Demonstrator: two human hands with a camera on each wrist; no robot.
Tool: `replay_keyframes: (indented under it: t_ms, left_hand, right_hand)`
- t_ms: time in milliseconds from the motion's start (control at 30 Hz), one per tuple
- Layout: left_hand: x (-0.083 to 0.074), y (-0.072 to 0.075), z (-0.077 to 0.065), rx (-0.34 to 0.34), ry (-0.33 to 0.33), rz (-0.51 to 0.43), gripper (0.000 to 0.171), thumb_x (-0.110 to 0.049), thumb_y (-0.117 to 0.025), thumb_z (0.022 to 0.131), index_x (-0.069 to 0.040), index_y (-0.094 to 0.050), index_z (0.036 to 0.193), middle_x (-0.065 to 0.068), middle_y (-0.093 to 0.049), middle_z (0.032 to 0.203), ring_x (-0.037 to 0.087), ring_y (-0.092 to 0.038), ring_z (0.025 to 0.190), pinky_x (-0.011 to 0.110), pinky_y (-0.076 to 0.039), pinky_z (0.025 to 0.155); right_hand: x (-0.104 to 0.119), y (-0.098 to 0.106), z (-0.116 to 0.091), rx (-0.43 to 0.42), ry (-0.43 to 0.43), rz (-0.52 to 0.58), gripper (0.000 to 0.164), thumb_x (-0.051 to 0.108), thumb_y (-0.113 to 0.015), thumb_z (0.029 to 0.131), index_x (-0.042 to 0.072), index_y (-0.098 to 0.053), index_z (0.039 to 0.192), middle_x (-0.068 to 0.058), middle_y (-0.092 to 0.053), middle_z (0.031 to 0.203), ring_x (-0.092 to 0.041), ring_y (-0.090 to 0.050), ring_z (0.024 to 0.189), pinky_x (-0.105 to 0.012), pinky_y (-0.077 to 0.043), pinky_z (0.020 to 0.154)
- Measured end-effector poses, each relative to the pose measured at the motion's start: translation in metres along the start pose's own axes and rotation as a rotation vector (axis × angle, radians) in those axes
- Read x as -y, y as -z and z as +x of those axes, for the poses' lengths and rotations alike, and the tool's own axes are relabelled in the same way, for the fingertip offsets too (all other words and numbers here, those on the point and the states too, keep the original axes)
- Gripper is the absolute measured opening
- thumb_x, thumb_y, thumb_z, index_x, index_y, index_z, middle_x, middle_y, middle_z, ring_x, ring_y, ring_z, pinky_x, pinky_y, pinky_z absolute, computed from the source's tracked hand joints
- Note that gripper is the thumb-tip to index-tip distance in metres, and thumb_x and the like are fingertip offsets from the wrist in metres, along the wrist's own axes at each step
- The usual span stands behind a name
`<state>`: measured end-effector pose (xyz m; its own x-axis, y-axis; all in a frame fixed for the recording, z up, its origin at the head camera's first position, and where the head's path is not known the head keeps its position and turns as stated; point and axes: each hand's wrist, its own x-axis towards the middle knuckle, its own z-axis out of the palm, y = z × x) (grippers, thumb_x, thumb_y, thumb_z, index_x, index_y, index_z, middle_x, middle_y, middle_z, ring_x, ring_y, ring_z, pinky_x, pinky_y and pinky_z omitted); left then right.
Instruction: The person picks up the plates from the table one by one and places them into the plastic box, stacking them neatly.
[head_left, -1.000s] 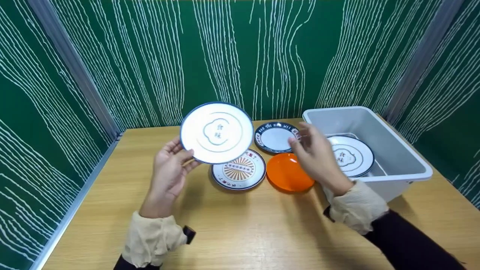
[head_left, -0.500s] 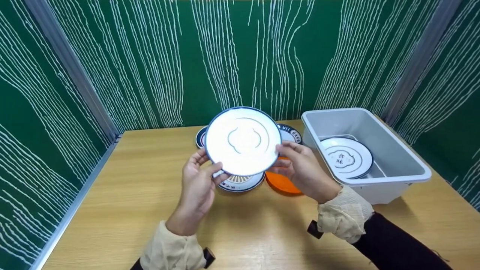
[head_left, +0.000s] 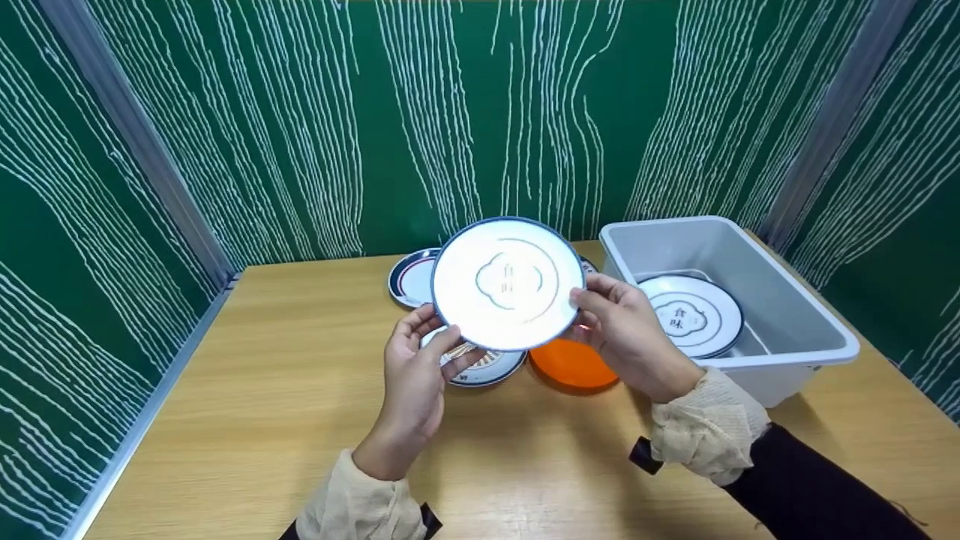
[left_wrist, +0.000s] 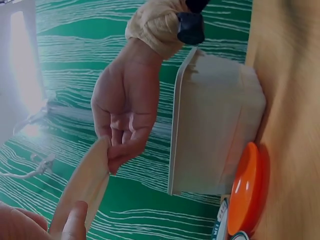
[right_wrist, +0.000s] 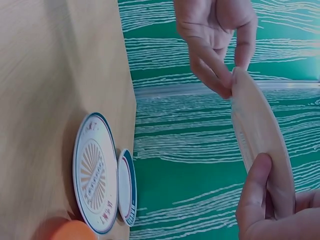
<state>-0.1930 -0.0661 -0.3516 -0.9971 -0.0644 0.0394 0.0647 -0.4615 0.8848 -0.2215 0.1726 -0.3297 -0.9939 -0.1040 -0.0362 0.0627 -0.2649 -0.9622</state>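
A white plate (head_left: 510,315) with a dark blue rim is held up above the table, tilted toward the head camera, glare across its face. My left hand (head_left: 416,382) pinches its lower left edge, thumb on the front. On the opposite edge, my right hand (head_left: 630,330) pinches the rim between thumb and fingers. Both wrist views show the plate (left_wrist: 85,185) nearly edge-on, gripped from two sides. Below it on the table lie a sunburst-patterned plate (right_wrist: 95,172) and an orange plate (head_left: 574,367), both partly covered in the head view.
A grey plastic bin (head_left: 795,315) stands at the right, holding white plates (head_left: 697,315) with a dark rim. At the back, a dark-rimmed plate (head_left: 412,277) shows left of the held plate. Green walls with white lines enclose the wooden table (head_left: 262,390).
My left hand has carried the plate rightward from the left. My right hand has come from beside the bin and taken hold of the plate's right edge.
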Motion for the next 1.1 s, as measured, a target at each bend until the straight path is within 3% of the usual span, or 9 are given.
replay_keyframes:
  t_ms: [167,367,533,667,800,967,1100]
  left_hand:
    - [0.001,0.004,0.008,-0.010,0.001,0.052,0.036,0.002,-0.053,0.100,0.005,-0.043,0.135,0.018,-0.044,0.124,0.026,-0.062,0.102,0.038,-0.063,0.082]
    - [0.013,0.017,0.029,-0.082,0.020,0.110,0.029,0.008,-0.052,0.098,0.004,-0.049,0.127,0.015,-0.048,0.116,0.021,-0.058,0.091,0.030,-0.062,0.074]
    - [0.025,0.028,0.046,-0.136,0.026,0.185,0.027,0.010,-0.052,0.095,0.004,-0.053,0.122,0.014,-0.050,0.110,0.021,-0.056,0.089,0.027,-0.060,0.067]
    - [0.035,0.038,0.058,-0.163,0.057,0.281,0.026,0.008,-0.054,0.095,0.003,-0.056,0.121,0.014,-0.051,0.110,0.022,-0.056,0.092,0.031,-0.059,0.072]
    - [0.048,0.051,0.070,-0.155,0.104,0.429,0.029,0.003,-0.058,0.094,0.004,-0.056,0.122,0.013,-0.053,0.111,0.021,-0.054,0.094,0.035,-0.056,0.077]
    - [0.060,0.066,0.083,-0.135,0.106,0.629,0.040,0.001,-0.063,0.090,0.009,-0.053,0.128,0.023,-0.056,0.121,0.027,-0.054,0.107,0.033,-0.051,0.087]
    - [0.061,0.073,0.092,-0.148,0.127,0.681,0.046,0.003,-0.062,0.089,0.009,-0.049,0.133,0.025,-0.050,0.128,0.032,-0.049,0.117,0.036,-0.048,0.094]
  right_hand:
    - [0.012,0.011,-0.002,-0.031,-0.011,0.005,0.035,0.009,-0.049,0.108,0.001,-0.045,0.141,-0.014,-0.057,0.127,-0.022,-0.064,0.093,-0.031,-0.059,0.088]
    - [0.023,0.031,-0.006,-0.061,-0.014,0.031,0.035,0.011,-0.048,0.108,0.005,-0.044,0.142,-0.012,-0.053,0.130,-0.020,-0.061,0.097,-0.028,-0.058,0.090]
    - [0.032,0.058,-0.007,-0.060,0.029,0.056,0.029,0.011,-0.049,0.108,0.005,-0.044,0.136,-0.008,-0.058,0.121,-0.017,-0.064,0.094,-0.030,-0.060,0.086]
    - [0.039,0.082,-0.008,-0.088,0.057,0.080,0.027,0.013,-0.052,0.107,0.005,-0.044,0.132,-0.006,-0.060,0.111,-0.017,-0.065,0.088,-0.030,-0.061,0.080]
    - [0.044,0.105,-0.009,-0.160,0.048,0.100,0.025,0.017,-0.052,0.108,0.008,-0.044,0.129,-0.005,-0.056,0.116,-0.017,-0.063,0.090,-0.028,-0.059,0.078]
    - [0.048,0.126,-0.005,-0.302,0.029,0.084,0.021,0.023,-0.042,0.111,0.013,-0.045,0.128,-0.005,-0.050,0.122,-0.014,-0.059,0.094,-0.027,-0.055,0.075]
    - [0.051,0.139,-0.001,-0.430,-0.035,0.138,0.043,0.025,-0.035,0.112,0.021,-0.036,0.154,-0.001,-0.054,0.124,-0.008,-0.061,0.097,-0.025,-0.057,0.074]
